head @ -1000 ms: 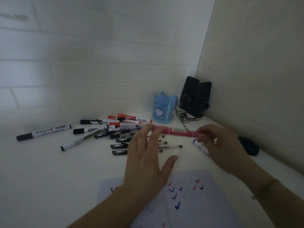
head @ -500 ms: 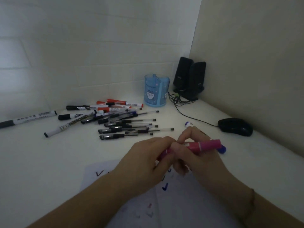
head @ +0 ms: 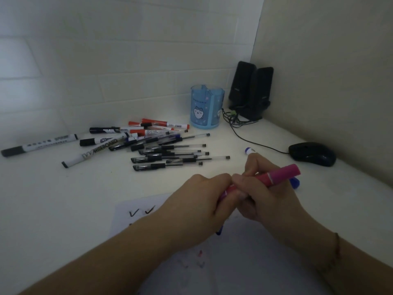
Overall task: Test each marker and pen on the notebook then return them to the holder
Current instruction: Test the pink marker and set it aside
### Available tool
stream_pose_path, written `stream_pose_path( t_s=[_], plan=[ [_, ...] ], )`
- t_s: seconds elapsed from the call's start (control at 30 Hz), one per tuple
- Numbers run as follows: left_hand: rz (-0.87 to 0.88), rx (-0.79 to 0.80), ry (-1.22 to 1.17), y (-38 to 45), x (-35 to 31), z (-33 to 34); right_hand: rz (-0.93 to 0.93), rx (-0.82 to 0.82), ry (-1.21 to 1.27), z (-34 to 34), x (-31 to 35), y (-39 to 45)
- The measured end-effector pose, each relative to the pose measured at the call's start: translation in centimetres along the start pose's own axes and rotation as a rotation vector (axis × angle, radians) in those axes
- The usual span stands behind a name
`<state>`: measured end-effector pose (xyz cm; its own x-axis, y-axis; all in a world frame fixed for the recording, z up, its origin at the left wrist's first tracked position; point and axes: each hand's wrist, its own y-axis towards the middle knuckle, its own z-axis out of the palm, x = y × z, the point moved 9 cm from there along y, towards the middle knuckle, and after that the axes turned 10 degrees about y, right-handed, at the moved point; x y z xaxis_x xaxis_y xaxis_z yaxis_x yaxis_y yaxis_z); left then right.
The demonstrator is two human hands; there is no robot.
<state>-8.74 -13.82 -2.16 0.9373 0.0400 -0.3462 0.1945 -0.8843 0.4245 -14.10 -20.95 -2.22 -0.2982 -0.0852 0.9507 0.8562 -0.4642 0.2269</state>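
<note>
Gripping one pink marker (head: 276,176) between them, the fingers (head: 244,182) of both hands curl round its barrel: left hand (head: 197,201) on the lower end, right hand (head: 268,194) just beside it, at lower centre over the notebook (head: 136,211). Loose pens (head: 170,154) lie on the table (head: 63,199) centre left, the blue holder (head: 206,109) behind them.

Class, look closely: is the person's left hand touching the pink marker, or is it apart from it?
Touching. The head view shows the left hand with fingers curled round the lower end of the pink marker, while the right hand grips its middle.
</note>
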Motion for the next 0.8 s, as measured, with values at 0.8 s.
stream_pose_path(
  t_s=[0.8],
  plan=[
    [0.045,0.261,-0.213,-1.4,-2.6,-0.7,-0.165,0.121,-0.158,1.2,2.4,-1.7]
  ],
)
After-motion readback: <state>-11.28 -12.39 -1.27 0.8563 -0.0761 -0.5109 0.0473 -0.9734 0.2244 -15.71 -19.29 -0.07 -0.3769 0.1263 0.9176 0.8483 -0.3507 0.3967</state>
